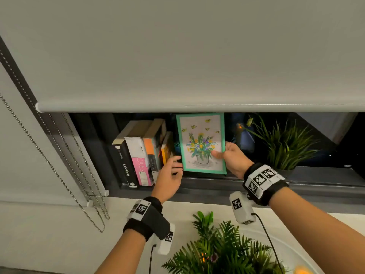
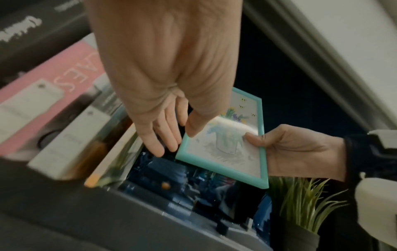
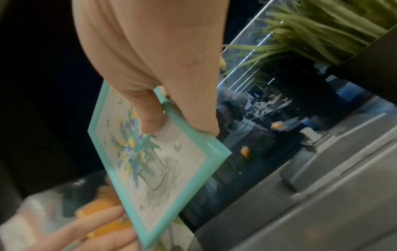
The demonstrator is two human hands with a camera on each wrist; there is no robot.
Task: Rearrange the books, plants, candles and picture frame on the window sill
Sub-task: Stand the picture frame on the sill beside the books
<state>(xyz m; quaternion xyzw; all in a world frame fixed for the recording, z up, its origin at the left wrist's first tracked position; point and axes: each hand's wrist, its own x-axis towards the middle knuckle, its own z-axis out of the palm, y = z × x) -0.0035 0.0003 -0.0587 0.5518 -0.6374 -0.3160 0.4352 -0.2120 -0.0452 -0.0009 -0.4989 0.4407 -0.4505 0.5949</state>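
Note:
The picture frame (image 1: 201, 143) has a turquoise border and a drawing of flowers in a pot with bees. It stands upright in the middle of the dark window sill (image 1: 316, 180), just right of a row of upright books (image 1: 138, 155). My right hand (image 1: 219, 155) pinches its right edge, thumb on the front (image 3: 171, 122). My left hand (image 1: 176, 165) reaches to its lower left corner with straight fingers (image 2: 159, 146) beside and behind the frame (image 2: 232, 152). Whether the frame's bottom touches the sill I cannot tell.
A grassy potted plant (image 1: 284, 147) stands on the sill to the right of the frame. The roller blind (image 1: 177, 56) hangs low over the sill, its bead chain (image 1: 49, 155) at the left. A leafy plant (image 1: 221, 246) stands on the white surface below my arms.

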